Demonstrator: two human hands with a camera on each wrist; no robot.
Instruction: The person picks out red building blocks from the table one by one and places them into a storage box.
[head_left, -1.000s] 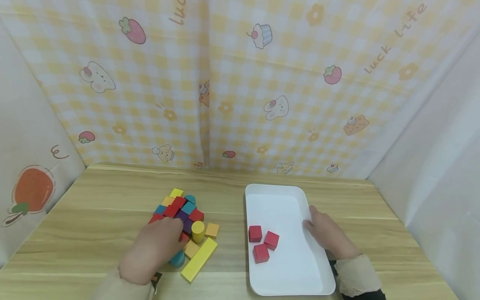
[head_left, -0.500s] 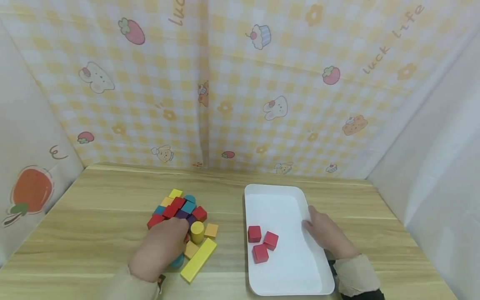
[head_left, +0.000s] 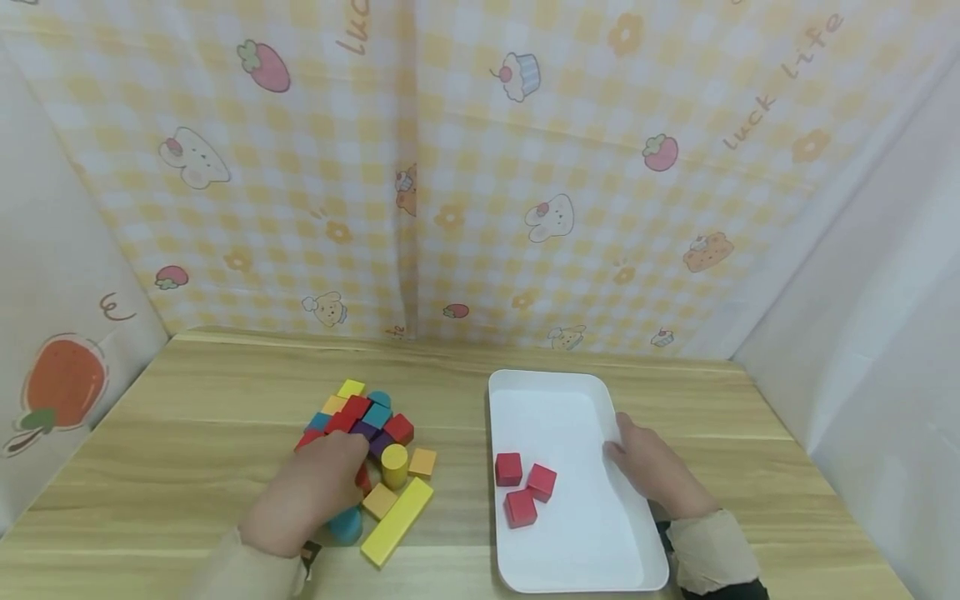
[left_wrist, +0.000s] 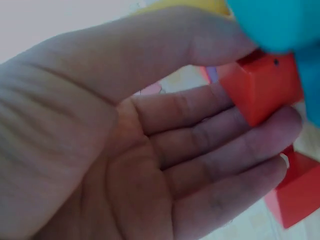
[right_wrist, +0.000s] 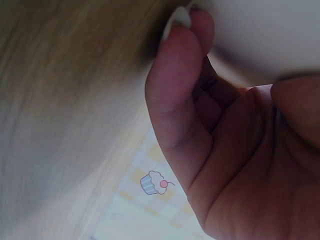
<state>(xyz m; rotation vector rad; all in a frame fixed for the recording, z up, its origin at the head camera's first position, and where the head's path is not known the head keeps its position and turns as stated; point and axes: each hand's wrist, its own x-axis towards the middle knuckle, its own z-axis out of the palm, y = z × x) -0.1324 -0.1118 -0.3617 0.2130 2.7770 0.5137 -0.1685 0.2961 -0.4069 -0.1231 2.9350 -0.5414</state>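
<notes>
In the head view my left hand (head_left: 311, 492) reaches into a cluster of coloured wooden blocks. Its thumb and fingers pinch a red block (left_wrist: 262, 92), seen close up in the left wrist view. A blue round block (head_left: 347, 527) lies just below the hand, and a yellow cylinder (head_left: 394, 467) stands to its right. Part of the cluster is hidden beneath the hand. My right hand (head_left: 660, 467) grips the right rim of a white tray (head_left: 585, 533), thumb on the inner side and fingers outside. Three red cubes (head_left: 521, 508) sit at the tray's left side.
A long yellow block (head_left: 397, 522) lies slanted between cluster and tray, near small orange blocks (head_left: 422, 463). Further red, purple and blue blocks (head_left: 377, 416) crowd beyond the left hand. A patterned cloth (head_left: 480, 208) hangs behind the wooden table (head_left: 450, 358).
My left hand shifts slightly right, then back left among the blocks. A red block at the cluster's right edge and the blue round block are displaced a little. The right hand and tray stay put.
</notes>
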